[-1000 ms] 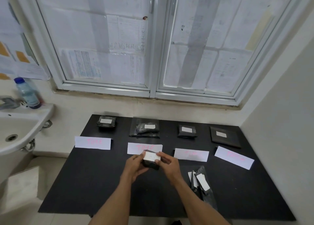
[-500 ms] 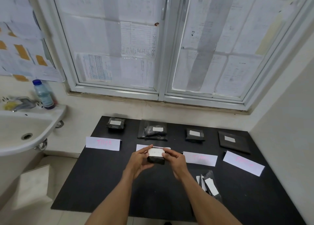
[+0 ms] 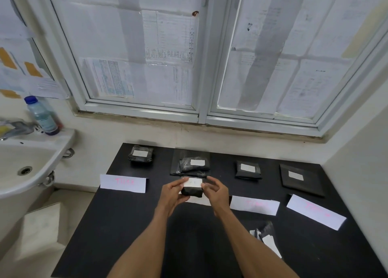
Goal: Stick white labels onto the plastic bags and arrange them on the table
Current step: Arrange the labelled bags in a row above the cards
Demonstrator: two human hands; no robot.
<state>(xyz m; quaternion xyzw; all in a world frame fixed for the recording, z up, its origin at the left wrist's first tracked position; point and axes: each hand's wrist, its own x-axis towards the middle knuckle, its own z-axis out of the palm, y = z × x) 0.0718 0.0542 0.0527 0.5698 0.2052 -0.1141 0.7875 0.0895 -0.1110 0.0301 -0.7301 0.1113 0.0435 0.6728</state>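
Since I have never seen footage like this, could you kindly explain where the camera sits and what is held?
There is no machine: a person works with bare hands, and the single camera sits on their head, looking forward and down. The left hand and right hand hold a small black bag with a white label on top, above a black table. Four labelled bags lie in a row along its far edge, with white paper strips bearing pink writing before them. A few more bags lie beside the right forearm. A sink stands at the left.
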